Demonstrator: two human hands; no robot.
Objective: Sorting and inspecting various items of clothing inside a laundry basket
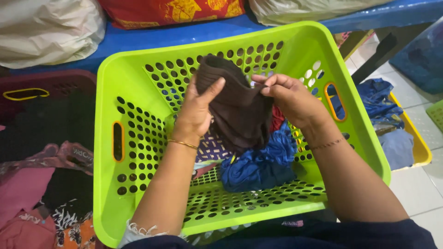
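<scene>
A dark brown cloth [240, 115] hangs over the lime green laundry basket [110, 92], held up between both hands. My left hand [198, 108] grips its left edge with the thumb across the front. My right hand [293, 99] pinches the top right edge. Below the cloth, inside the basket, lie a crumpled blue garment [260, 163], a bit of red fabric [277, 117] and a purple and white patterned piece [210, 150].
A maroon basket [46, 85] at the left holds black, pink and orange clothes. A yellow basket [417, 143] with blue clothes stands at the right on white floor tiles. Behind runs a blue bench [184, 34] with white sacks and a red pillow.
</scene>
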